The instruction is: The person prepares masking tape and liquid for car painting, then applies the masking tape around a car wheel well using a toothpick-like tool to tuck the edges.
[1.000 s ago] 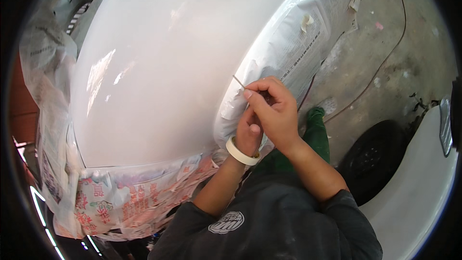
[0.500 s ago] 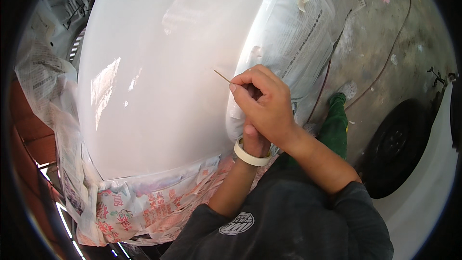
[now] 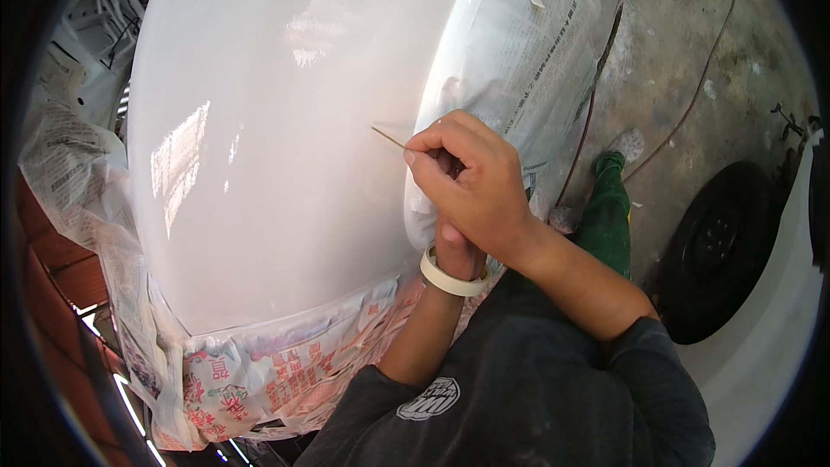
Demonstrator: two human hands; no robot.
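Between thumb and forefinger, my right hand (image 3: 467,169) pinches a thin brown stick (image 3: 389,137). Its tip points up and left over the glossy white car body panel (image 3: 285,164); whether it touches the paint I cannot tell. My left hand (image 3: 458,251) lies beneath the right wrist, its thumb against it. The rest of its fingers are hidden behind the right hand. Around my left wrist sits a roll of cream masking tape (image 3: 451,284). Both hands are at the panel's right edge, beside the masking paper (image 3: 536,60).
Red-printed paper (image 3: 259,372) covers the panel's near side, and more paper and film (image 3: 78,156) hang at the left. A hose (image 3: 696,112) runs over the concrete floor. At the right are a black wheel (image 3: 722,246) and a white body part (image 3: 769,346).
The panel has shifted slightly left in view. My right hand and the stick have moved a little left, with the pinch kept. My left hand stays under the right wrist.
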